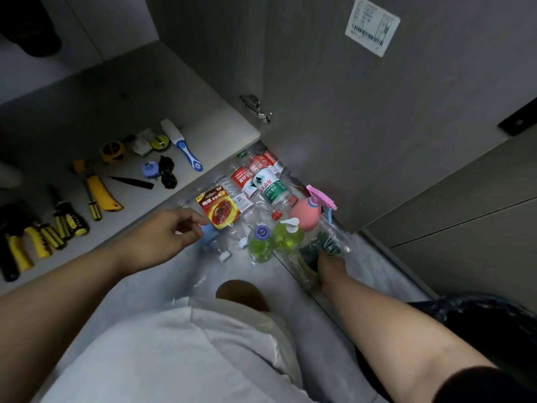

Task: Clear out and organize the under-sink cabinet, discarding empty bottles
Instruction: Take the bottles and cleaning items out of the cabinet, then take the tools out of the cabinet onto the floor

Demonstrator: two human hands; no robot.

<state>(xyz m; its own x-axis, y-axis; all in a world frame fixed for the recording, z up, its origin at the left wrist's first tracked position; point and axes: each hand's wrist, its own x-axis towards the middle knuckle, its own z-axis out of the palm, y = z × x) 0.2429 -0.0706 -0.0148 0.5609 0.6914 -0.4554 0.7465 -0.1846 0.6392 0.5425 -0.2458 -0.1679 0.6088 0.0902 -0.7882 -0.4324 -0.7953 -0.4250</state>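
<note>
Several empty clear water bottles lie heaped on the floor in front of the cabinet, some with red labels (241, 177) and one with a green label (270, 186). My right hand (331, 264) grips a clear bottle with a dark green label (318, 247) at the heap's right edge. My left hand (162, 237) reaches in from the left with relaxed, loosely bent fingers. Its fingertips are beside a blue-labelled clear bottle (210, 231) and a red blister pack (220, 207), with no grip showing.
Two bottles of green liquid (260, 245), (287, 237) and a pink spray bottle (306, 213) stand in the heap. The cabinet shelf (220, 120) holds yellow-handled tools (61, 225), a tape measure and a blue-white brush (186, 148). The open door (377, 117) rises on the right, with a black bin bag (479, 315) below it.
</note>
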